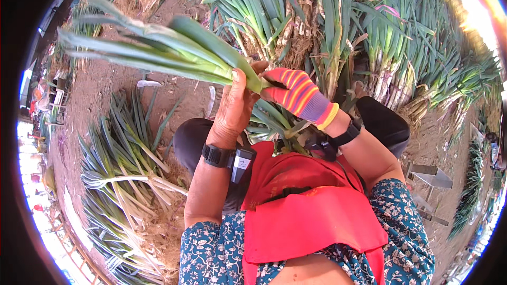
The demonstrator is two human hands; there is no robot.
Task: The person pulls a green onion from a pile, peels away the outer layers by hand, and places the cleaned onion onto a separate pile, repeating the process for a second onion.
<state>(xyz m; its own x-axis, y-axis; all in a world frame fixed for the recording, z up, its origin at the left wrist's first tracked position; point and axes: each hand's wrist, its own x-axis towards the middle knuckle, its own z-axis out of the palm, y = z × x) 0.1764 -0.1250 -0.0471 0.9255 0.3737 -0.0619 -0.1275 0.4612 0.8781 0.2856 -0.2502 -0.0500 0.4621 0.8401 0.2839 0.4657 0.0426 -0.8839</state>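
A leek (211, 55) with broad green leaves is held up in front of me, its leaf tips fanning out to the left. My bare left hand (236, 106) is wrapped round its stalk, thumb on top. My right hand (302, 95), in an orange, yellow and purple striped glove, is closed on the stalk's right end, close beside the left fingers. The lowest part of the stalk is hidden by the glove. Between my knees, below the hands, lie more leek leaves (272, 121), partly covered by the red apron (317, 221).
A heap of loose leeks with pale roots (124, 179) lies on the dirt floor (174, 92) to the left. Tied leek bundles (388, 37) stand in rows at the back and right. A grey metal piece (432, 175) is beside my right knee.
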